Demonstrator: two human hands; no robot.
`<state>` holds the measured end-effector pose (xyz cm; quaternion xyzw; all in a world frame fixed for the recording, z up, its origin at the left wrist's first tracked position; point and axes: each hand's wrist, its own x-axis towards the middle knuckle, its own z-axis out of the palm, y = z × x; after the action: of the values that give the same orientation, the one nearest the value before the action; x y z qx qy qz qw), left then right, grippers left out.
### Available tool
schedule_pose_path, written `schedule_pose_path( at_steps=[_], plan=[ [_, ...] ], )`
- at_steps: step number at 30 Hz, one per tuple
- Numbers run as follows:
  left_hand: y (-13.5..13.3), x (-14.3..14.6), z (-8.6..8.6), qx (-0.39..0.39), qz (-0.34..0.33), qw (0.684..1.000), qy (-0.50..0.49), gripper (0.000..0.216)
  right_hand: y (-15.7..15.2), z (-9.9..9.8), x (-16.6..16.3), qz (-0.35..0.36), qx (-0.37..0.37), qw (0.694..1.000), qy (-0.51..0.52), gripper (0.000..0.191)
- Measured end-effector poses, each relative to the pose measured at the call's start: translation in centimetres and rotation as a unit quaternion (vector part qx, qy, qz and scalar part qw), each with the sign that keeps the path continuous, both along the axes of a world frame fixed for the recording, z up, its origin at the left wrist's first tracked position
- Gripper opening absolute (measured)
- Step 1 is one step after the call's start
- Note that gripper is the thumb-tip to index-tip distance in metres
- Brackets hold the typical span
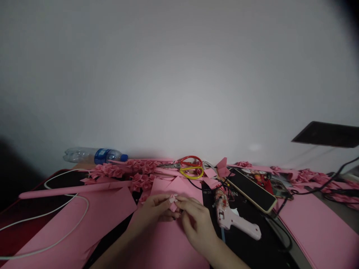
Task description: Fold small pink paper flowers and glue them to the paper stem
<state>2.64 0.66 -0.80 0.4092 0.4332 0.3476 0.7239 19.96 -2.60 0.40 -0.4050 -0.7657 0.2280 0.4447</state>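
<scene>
Small folded paper (173,204) is held left of glue gun (234,220), grip of L hand (153,209) & R hand (198,219) pinched on it; several paper flowers (110,170) beyond & left of gun look done, this pc. is judged part-done, plain sheets (316,224) right of gun prob. unused

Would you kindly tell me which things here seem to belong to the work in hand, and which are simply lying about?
Seemingly in use:
- folded pink paper piece, pinched by the left hand and right hand
- pink sheets
- likely the scissors and glue gun

Apparently just lying about:
- plastic bottle, on its side
- phone
- white cable
</scene>
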Motion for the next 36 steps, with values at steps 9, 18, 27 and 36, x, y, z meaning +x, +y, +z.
schedule_pose_path(
  at_steps=[9,18,27,36],
  plan=[
    [-0.1,0.2,-0.3,0.071,-0.004,0.997,0.027,0.040,0.4,-0.4,-0.1,-0.068,-0.106,0.988,0.094,0.027],
    [-0.4,0.7,0.8,0.085,-0.037,0.991,0.097,0.028,0.9,-1.0,-0.4,-0.034,-0.220,0.971,0.085,0.025],
    [-0.6,0.7,0.9,0.118,-0.048,0.984,0.125,0.015,0.7,-1.2,-0.3,-0.007,-0.198,0.980,0.010,0.022],
    [-0.7,0.9,0.6,0.101,-0.038,0.987,0.115,0.009,0.8,-1.2,-0.5,-0.015,-0.177,0.983,-0.039,0.025]
  ],
)
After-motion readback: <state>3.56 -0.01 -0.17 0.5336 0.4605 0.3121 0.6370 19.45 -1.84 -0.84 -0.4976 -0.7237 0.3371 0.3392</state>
